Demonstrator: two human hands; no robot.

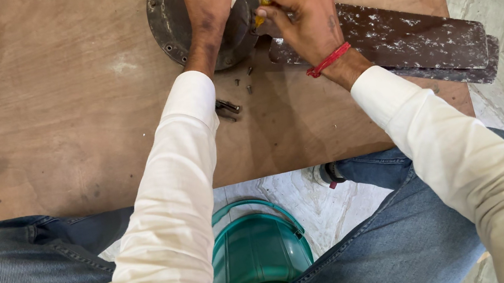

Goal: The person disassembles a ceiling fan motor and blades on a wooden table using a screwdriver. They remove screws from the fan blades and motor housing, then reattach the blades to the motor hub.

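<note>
While left hand [206,1] clamps round motor housing [175,20] at top centre, right hand [306,18] pinches a yellow-handled tool [262,14] there; blade [414,40] fastening underway, next needs steady turning

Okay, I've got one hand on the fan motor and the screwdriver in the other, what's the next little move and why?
Probably keep the left hand pressing the round motor housing flat and turn the yellow-handled tool in the right hand at the blade's joint. The brown fan blade sits against the housing there, and loose screws already lie on the plywood board, which suggests fasteners are coming out.
</note>
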